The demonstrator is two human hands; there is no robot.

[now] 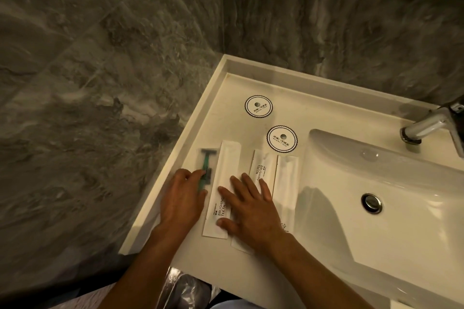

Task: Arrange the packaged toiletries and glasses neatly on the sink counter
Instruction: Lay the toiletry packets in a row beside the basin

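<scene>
Both hands worked the surface's left edge: left hand [182,198] pinched the razor packet [206,170], right hand [247,211] lay flat, open, on lengthwise toothbrush packets [223,183].

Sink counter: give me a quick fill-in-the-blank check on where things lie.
1. The left hand touches the packaged ____.
2. The right hand lies flat on the white packets printed BRUSHING ____.
3. ____ round coasters lie behind the packets.
4. The faucet stands at the basin's ____ side.

Missing: razor; TEETH; Two; right
</scene>
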